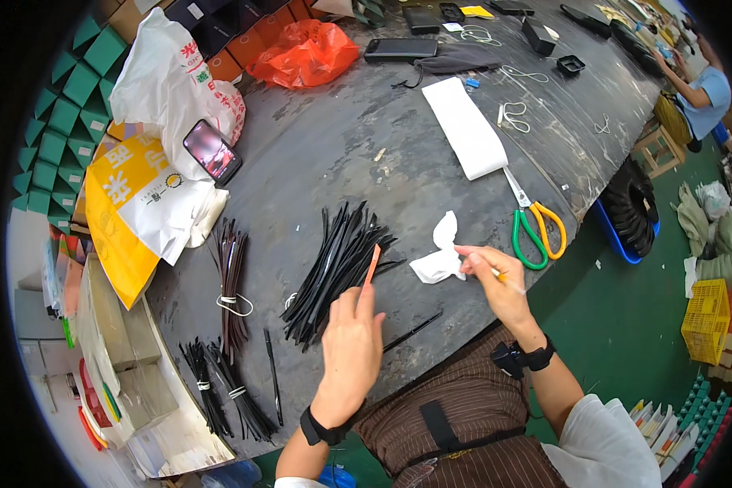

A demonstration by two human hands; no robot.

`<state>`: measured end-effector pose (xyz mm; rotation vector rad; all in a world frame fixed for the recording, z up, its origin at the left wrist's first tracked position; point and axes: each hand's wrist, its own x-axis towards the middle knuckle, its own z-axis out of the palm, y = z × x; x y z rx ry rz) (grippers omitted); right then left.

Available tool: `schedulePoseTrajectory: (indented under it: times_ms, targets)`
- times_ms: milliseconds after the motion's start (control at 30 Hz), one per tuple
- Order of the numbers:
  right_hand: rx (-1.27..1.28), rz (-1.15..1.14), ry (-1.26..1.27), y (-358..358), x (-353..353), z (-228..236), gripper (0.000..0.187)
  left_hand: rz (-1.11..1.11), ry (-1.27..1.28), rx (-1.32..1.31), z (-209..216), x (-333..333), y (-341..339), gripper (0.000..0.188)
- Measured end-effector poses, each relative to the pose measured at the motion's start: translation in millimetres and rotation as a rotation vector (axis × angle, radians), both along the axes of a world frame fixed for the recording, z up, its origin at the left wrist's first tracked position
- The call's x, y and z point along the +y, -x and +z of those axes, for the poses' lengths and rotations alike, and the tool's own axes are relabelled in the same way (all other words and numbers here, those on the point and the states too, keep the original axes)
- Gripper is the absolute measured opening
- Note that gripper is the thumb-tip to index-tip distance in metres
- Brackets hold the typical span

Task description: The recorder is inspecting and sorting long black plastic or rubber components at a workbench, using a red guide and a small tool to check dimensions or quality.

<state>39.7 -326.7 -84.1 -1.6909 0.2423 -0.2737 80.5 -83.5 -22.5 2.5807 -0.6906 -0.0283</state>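
Note:
My left hand [352, 342] has its fingers closed on a thin orange strip [372, 264], whose end sticks up past the fingertips. That hand is at the near end of a loose pile of black strips [337, 272]. My right hand [500, 289] is closed around a slim pale stick [508, 282] with an orange part; its exact kind is unclear. At its fingertips is a crumpled white tissue [437, 264], resting on the table; whether the fingers grip it or only touch it, I cannot tell. A single black strip [413, 331] lies between my hands.
Scissors [529, 220] with green and orange handles lie by a folded white sheet [465, 128]. Tied brown strips [232, 285] and black bundles [236, 394] lie left. A phone [212, 152] leans on plastic bags. A co-worker [702, 89] sits far right.

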Motion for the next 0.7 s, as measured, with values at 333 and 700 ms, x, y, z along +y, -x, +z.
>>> schedulePoseTrajectory:
  times_ms: [333, 700]
  targets:
    - [0.029, 0.009, 0.041, -4, 19, -8, 0.008, -0.066, 0.377, 0.26, -49, -66, -40, 0.041]
    - [0.031, 0.226, -0.541, 20, -2, 9, 0.023, -0.287, 0.524, 0.371, -9, -48, -5, 0.014]
